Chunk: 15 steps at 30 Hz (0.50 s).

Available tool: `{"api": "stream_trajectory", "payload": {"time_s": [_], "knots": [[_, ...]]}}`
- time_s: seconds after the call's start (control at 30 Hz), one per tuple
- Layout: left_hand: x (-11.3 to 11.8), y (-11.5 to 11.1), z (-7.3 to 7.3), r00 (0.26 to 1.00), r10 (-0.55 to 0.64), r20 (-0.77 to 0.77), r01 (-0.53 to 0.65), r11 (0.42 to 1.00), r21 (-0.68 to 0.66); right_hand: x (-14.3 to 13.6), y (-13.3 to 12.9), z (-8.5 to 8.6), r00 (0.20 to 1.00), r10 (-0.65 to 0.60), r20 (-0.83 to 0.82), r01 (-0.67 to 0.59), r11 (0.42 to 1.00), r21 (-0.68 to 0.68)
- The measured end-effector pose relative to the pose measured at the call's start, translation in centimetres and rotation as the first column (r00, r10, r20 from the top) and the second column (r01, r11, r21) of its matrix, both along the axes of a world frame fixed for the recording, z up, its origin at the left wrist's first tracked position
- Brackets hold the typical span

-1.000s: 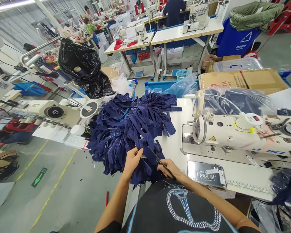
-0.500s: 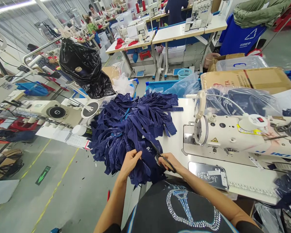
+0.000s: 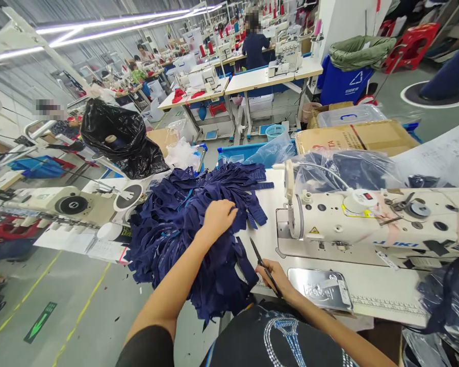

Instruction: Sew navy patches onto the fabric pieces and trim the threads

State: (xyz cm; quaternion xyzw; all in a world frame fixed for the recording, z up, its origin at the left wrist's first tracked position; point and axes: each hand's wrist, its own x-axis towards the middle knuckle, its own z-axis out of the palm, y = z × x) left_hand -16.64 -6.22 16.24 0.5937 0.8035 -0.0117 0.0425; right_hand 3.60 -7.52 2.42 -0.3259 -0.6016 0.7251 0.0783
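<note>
A large heap of navy fabric strips [image 3: 168, 229] spills over the left end of the white tabletop, with bits of bright blue showing among the strips. My left hand [image 3: 219, 221] is on the heap's right side, its fingers curled closed around a navy strip, though the grip is partly hidden. Black scissors [image 3: 257, 251] are in my right hand [image 3: 273, 278], held beside the heap's right edge. Their blades point up and away from my body, look closed and have no cloth between them.
A white sewing machine [image 3: 336, 219] stands to the right. A shiny silver rectangular case [image 3: 321, 288] lies in front of it. Another machine [image 3: 61, 201] and a black plastic bag [image 3: 115, 132] are at left. A cardboard box [image 3: 352, 137] sits behind.
My left hand has moved from the heap's near edge up and away across the strips. The scissors have come away from the cloth, slightly lower and to the right. The view has shifted.
</note>
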Motion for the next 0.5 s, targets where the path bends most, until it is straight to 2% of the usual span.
{"api": "stream_trajectory", "payload": {"time_s": [0.07,0.13,0.2,0.27,0.37,0.43,0.5], "knots": [[0.9,3.5,-2.7,0.998,-0.059,-0.004,0.058,0.994,-0.089,0.5,0.1,0.2,1.000,0.002,-0.024,-0.001,0.999,0.041],[1.5,5.5,-5.5,0.995,-0.098,-0.009,0.095,0.983,-0.157,1.2,0.2,0.3,0.998,-0.006,-0.057,0.010,0.997,0.080],[1.7,6.2,-7.7,0.994,-0.109,-0.012,0.105,0.973,-0.205,2.1,0.2,0.3,0.997,-0.023,-0.072,0.030,0.993,0.111],[1.5,6.1,-8.9,0.996,-0.090,-0.005,0.087,0.969,-0.231,3.1,0.3,0.1,0.997,-0.025,-0.068,0.033,0.991,0.130],[1.0,5.7,-9.1,0.998,-0.043,0.050,0.052,0.978,-0.201,4.6,0.5,-0.1,0.999,-0.019,-0.045,0.026,0.987,0.158],[1.0,5.7,-8.4,0.992,-0.003,0.125,0.020,0.992,-0.128,5.5,0.7,-0.1,1.000,-0.020,-0.022,0.024,0.984,0.174],[1.2,6.0,-7.1,0.975,0.043,0.219,-0.041,0.999,-0.015,6.3,1.1,0.0,1.000,-0.013,-0.010,0.014,0.980,0.197]]}}
